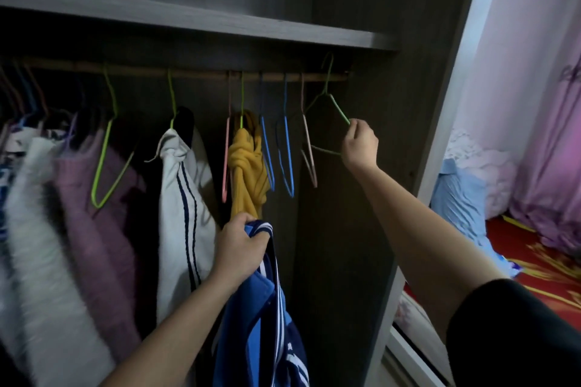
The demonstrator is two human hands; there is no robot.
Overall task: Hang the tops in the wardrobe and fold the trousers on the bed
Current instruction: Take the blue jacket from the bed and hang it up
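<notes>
While our left hand (pixel 240 245) grips the blue top (pixel 251 308) by its striped edge, low in the wardrobe (pixel 345 229), our right hand (pixel 361 143) pinches one corner of a green hanger (pixel 338 109). Its hook is up at the right end of the rail (pixel 195 73); we cannot tell if it rests there. A yellow top (pixel 246 166) and a white top (pixel 182 198) hang to the left. The bed (pixel 534 261) is off to the right.

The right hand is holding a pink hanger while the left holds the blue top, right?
No: the head view shows the right hand gripping a green hanger, not pink. The left hand holds the blue top.
</notes>
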